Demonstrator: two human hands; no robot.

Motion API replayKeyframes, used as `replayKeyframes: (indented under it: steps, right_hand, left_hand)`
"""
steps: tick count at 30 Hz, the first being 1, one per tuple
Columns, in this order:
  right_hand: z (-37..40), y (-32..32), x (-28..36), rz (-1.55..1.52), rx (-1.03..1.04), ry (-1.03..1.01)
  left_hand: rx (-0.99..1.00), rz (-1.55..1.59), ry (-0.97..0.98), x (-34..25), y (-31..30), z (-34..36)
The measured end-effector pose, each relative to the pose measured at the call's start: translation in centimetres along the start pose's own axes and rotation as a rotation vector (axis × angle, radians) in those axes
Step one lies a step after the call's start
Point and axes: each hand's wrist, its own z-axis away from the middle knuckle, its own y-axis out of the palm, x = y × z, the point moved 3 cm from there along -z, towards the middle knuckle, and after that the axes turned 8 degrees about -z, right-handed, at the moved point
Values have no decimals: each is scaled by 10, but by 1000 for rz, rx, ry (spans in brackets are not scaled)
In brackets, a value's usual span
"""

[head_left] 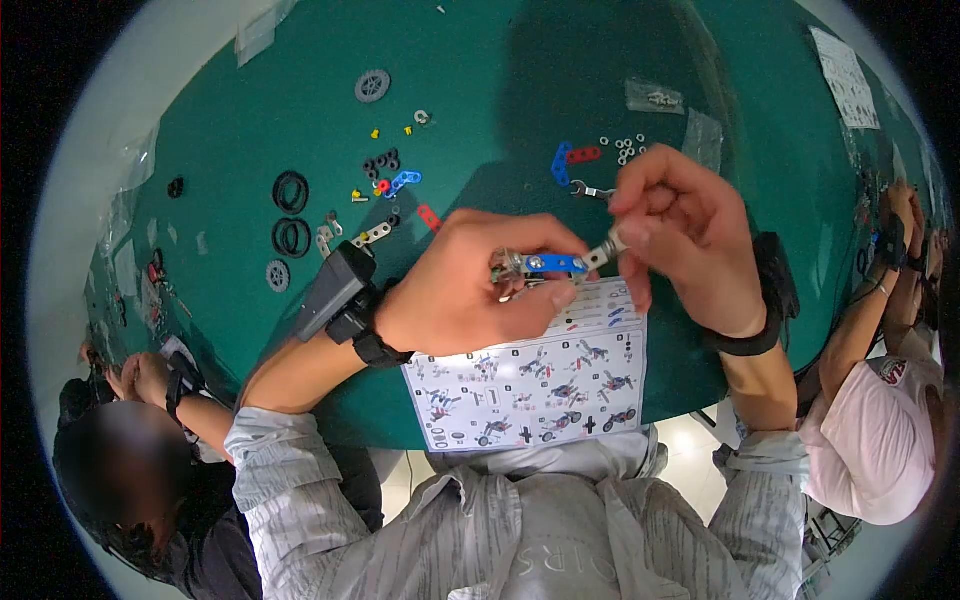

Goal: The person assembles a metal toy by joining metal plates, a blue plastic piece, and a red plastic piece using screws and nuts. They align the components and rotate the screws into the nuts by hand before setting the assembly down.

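My left hand (490, 285) is closed around a small metal assembly, with a blue perforated strip (555, 264) held on by screws showing between thumb and fingers. At the strip's right end, my right hand (690, 245) pinches a short silver metal piece (600, 254) with a hole in it. The fingers hide part of both pieces. Below the hands lies a printed instruction sheet (480, 400). A small wrench (590, 190) rests on the table just beyond my right fingertips.
On the green table (450, 130) lie black rubber rings (291, 192), a grey gear wheel (372, 86), blue and red strips (562, 163), white nuts (626, 150) and a bag of parts (655, 98). People work at left and right (875, 430).
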Motion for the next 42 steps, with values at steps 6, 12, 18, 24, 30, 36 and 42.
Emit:
replayKeyframes:
  steps: [6, 12, 18, 24, 30, 36, 42]
  right_hand:
    - [-3, 2, -1, 426, 119, -411]
    - [-1, 7, 8, 639, 184, -580]
    - [-2, 6, 10, 608, 197, -545]
    - [-4, 9, 9, 605, 300, -536]
    - [-1, 14, 10, 627, 400, -482]
    - [2, 22, 9, 737, 383, -526]
    - [2, 23, 4, 807, 337, -630]
  left_hand:
    - [94, 646, -450, -3, -2, 5]
    - [85, 512, -291, -7, 5, 5]
    - [155, 583, -376, -2, 1, 5]
    - [210, 915, -357, 6, 2, 8]
    - [213, 937, -378, 4, 8, 10]
    - [105, 723, -449, -2, 5, 8]
    - [8, 747, -562, -11, 6, 8]
